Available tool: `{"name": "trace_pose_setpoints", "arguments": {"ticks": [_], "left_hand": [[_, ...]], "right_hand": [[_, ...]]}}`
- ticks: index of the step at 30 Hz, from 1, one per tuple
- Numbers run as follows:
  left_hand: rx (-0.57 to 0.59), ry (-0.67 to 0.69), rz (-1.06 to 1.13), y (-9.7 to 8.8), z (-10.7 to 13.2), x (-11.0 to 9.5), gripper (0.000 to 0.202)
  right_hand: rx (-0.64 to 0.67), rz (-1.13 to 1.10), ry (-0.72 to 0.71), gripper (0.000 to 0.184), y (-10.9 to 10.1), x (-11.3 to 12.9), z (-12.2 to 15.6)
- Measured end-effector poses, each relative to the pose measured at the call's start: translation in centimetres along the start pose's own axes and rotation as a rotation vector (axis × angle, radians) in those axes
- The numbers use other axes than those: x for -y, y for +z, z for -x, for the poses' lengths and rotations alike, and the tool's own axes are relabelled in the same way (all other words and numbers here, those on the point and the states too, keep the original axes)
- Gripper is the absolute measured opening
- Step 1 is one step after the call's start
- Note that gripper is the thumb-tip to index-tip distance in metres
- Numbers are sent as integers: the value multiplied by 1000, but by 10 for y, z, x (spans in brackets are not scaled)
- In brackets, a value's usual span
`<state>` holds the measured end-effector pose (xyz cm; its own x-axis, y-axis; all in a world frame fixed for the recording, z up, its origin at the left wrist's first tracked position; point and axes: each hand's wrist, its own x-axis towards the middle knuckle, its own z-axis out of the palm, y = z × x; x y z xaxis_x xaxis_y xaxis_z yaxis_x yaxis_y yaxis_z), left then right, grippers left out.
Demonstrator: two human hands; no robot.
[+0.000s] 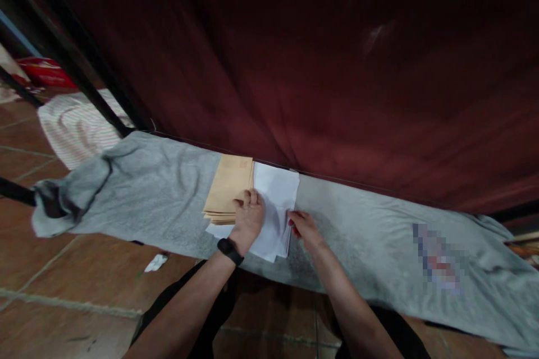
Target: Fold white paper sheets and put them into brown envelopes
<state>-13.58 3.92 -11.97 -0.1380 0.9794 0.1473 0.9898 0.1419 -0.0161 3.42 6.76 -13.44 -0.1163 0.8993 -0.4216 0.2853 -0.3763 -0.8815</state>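
A stack of tan envelopes (229, 185) lies on the grey cloth, overlapping the left part of several white paper sheets (275, 188). My left hand (248, 216), with a black band at the wrist, rests palm down where the envelopes meet the paper. Its fingers are stretched out, the tips touching the top envelope. At the right edge of the sheets is my right hand (304, 227), thumb and forefinger pinched together on the edge of the white paper. Its other fingers are curled underneath and partly hidden.
The grey cloth (357, 219) covers a long, narrow bench against a dark red curtain (295, 78). A blurred-out patch (438, 261) lies to the right. Black metal bars (80, 39) and a striped cloth (80, 123) stand left. A crumpled white tissue (155, 262) lies on the tiled floor (84, 275).
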Motion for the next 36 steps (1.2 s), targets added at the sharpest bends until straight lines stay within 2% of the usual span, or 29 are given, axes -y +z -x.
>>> {"name": "trace_pose_setpoints", "arguments": {"ticks": [3, 6, 11, 14, 17, 20, 23, 27, 30, 36], "left_hand": [[-22, -11, 33, 3, 3, -5, 54], [-40, -10, 52, 5, 4, -6, 55], [-83, 12, 28, 8, 4, -5, 51], [-79, 27, 29, 8, 2, -7, 48], [-59, 30, 32, 7, 0, -10, 47], [-30, 36, 38, 5, -2, -11, 48], [-10, 27, 91, 3, -4, -11, 51], [-36, 83, 147, 4, -6, -16, 55], [-50, 230, 172, 9, -7, -30, 50], [21, 409, 254, 18, -1, -71, 45]], "right_hand": [[0, -83, 57, 29, 5, 6, -3], [43, -76, 45, 31, 11, 5, -5], [5, -105, -115, 23, 13, 5, -7], [-57, -171, -233, 26, 0, 11, -6], [-101, -182, -271, 31, -29, 16, -1], [-164, -133, -287, 37, -72, 12, 4], [-267, -92, -250, 39, -125, -4, 8], [-294, -46, -107, 37, -183, -29, 16], [-256, -4, -2, 34, -205, -41, 19], [-162, 92, 23, 28, -217, -56, 18]]}}
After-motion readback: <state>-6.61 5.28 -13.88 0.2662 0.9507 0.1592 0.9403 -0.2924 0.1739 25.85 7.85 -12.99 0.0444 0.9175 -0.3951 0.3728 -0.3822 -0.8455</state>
